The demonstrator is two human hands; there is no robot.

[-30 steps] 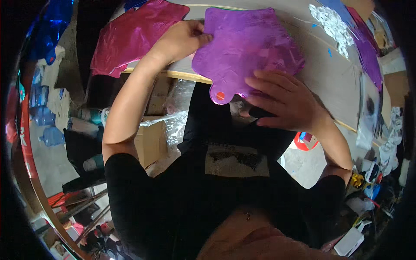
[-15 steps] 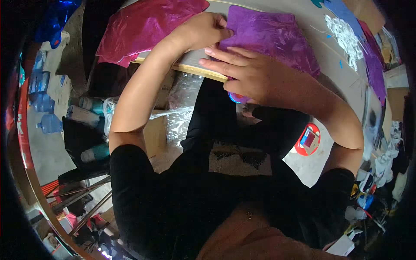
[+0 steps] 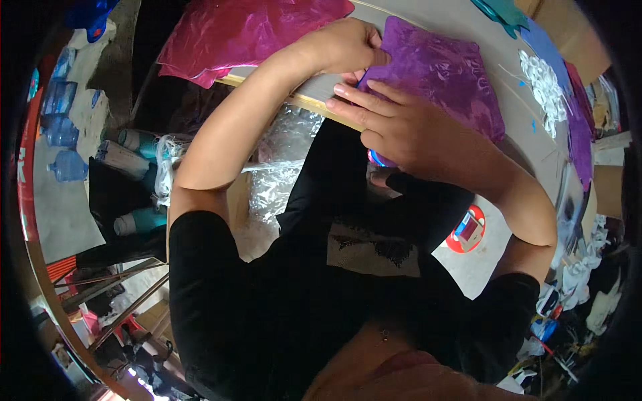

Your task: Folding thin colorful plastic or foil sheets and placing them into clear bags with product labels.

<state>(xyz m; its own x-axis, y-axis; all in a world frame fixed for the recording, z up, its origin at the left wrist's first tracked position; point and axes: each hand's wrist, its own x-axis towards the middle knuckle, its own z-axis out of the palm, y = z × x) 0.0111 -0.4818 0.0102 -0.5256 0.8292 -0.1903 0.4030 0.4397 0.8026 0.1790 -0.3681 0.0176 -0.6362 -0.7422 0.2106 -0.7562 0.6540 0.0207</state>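
Observation:
A shiny, crinkled purple sheet or flat bag [image 3: 441, 73] lies on the table near its front edge. My left hand [image 3: 344, 48] is at its left edge, fingers bent and closed on the purple material. My right hand [image 3: 418, 130] lies across its near left part, with the fingers stretched toward the left hand and slightly apart; its thumb is hidden. Below the right palm a small shiny blue and red patch [image 3: 378, 158] shows; I cannot tell what it belongs to. A crimson-pink shiny sheet or stack [image 3: 247, 33] lies to the left, partly behind my left forearm.
The pale table [image 3: 328, 85] has a light wooden edge. White tangled strips [image 3: 543, 90] and a teal shiny piece [image 3: 501, 17] lie at the right. Clear plastic wrap [image 3: 281, 160] hangs below the edge. A red stool [image 3: 466, 229] stands under the table; blue water jugs [image 3: 62, 130] are far left.
The whole view has tilted slightly, shifting the table and both hands rightward in the picture. The hands keep nearly the same hold and place on the purple sheet.

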